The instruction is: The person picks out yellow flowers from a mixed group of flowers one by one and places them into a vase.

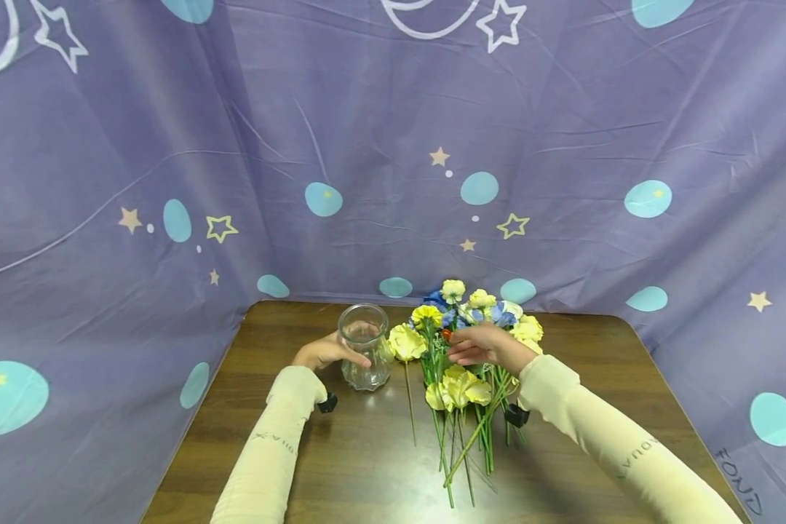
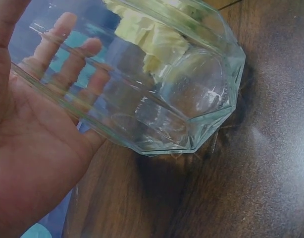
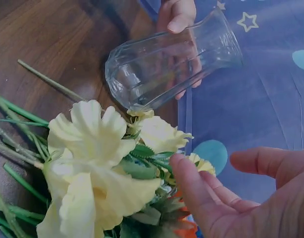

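A clear glass vase (image 1: 367, 374) with a faceted base stands at the left of the flowers. My left hand (image 1: 327, 352) grips its side, thumb toward me and fingers round the far side, seen through the glass in the left wrist view. My right hand (image 1: 486, 343) hovers among artificial flowers with its fingers spread and nothing between them. Close below it lies a large yellow bloom (image 3: 90, 148). In the right wrist view its fingertips overlap green leaves (image 3: 159, 157) and a small yellow flower (image 3: 204, 164).
Yellow, blue and white flowers (image 1: 501, 314) lie in a heap, their green stems (image 1: 487, 444) pointing toward me. One yellow flower (image 1: 407, 342) lies beside the vase. The brown wooden table (image 1: 229, 451) meets a purple patterned curtain (image 1: 393, 240) at the back.
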A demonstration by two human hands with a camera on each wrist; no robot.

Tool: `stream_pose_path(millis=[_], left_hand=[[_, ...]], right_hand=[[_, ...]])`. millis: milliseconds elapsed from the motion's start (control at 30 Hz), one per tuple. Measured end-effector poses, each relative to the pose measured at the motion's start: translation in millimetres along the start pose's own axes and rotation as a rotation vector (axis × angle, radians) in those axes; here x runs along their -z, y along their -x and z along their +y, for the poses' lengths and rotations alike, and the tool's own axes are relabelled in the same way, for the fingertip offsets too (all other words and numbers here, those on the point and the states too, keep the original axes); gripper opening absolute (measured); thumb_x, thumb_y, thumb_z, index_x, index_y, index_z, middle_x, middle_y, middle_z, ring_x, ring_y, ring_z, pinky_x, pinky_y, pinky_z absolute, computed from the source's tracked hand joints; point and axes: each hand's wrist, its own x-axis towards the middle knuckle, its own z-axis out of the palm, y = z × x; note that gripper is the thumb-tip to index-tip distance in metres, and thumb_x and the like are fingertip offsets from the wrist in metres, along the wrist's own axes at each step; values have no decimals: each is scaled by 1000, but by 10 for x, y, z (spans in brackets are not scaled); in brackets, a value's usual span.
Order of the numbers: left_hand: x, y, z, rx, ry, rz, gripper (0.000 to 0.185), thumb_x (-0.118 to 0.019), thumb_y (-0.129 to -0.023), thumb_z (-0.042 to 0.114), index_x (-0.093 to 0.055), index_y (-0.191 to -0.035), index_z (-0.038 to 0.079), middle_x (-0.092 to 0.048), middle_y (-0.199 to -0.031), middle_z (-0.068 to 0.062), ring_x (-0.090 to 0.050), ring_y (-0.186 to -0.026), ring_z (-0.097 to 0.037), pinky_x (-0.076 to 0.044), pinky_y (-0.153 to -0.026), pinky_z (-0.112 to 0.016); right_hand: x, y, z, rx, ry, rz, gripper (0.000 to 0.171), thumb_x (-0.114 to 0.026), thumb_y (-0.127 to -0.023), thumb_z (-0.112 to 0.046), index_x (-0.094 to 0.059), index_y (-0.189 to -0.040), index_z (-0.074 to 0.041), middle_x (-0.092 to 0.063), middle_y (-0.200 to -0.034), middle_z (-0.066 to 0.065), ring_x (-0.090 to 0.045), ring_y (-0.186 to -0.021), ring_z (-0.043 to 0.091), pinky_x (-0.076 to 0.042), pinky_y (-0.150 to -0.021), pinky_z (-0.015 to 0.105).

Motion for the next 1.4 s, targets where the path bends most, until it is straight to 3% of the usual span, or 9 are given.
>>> stream_pose_path(millis=[200,300,600,800,967,1100,1267,1400], left_hand=[[-1,9,10,19,19,2,83,-86,-75,4,-46,-148,7,-47,-154,-15,-47,-138,-32,-35,-119,-54],[-1,11,6,14,24,-1,83,-86,-75,4,-47,-148,7,-48,-154,-15,-48,-137,-31,-37,-118,-53],[-11,-4,18,-4,2,-7,83,-87,-74,6,-46,-147,6,-48,-153,-15,-49,-137,-31,-35,-120,-53],[-10,-9,22,-4,6,3,83,-87,-73,4,-47,-147,6,-48,-154,-15,-49,-138,-33,-34,-120,-55],[-14,-4,24,6,5,7,83,-86,-73,4,-47,-147,6,-48,-154,-15,-49,-138,-32,-34,-121,-54],[-13,2,26,16,2,8,83,-87,-74,6,-47,-147,7,-48,-154,-14,-49,-138,-31,-33,-121,-54],[-9,1,20,19,16,7,85,-88,-73,7,-47,-147,7,-49,-153,-15,-50,-136,-30,-33,-121,-54],[-10,-4,12,-4,43,-17,86,-85,-75,3,-42,-149,3,-47,-154,-20,-50,-137,-35,-35,-120,-55]], right_hand=[[-93,-67,-25,-36,79,-3,48,-56,-99,-13,-52,-139,14,-61,-131,35,-75,-96,30,-57,-99,42],[-144,-104,-12,-58,110,-10,48,-55,-99,-13,-52,-137,16,-60,-132,37,-74,-101,34,-56,-101,44],[-298,-139,81,-81,180,25,37,-58,-97,-11,-61,-119,18,-68,-117,36,-75,-92,34,-64,-83,37],[-349,-148,146,-74,238,54,21,-62,-92,-7,-69,-99,11,-75,-99,28,-76,-79,29,-64,-75,35],[-375,-158,211,-63,314,59,28,-65,-89,-7,-72,-107,13,-77,-95,24,-76,-81,27,-62,-70,32],[-407,-157,237,-53,344,69,35,-68,-88,-6,-68,-116,14,-76,-96,25,-76,-80,27,-63,-73,34],[-466,-165,217,-51,404,92,24,-70,-87,-6,-74,-105,11,-77,-96,24,-75,-79,27,-63,-76,36],[-524,-188,210,-38,466,111,20,-70,-88,-7,-76,-99,8,-77,-94,23,-77,-85,31,-60,-68,33]])
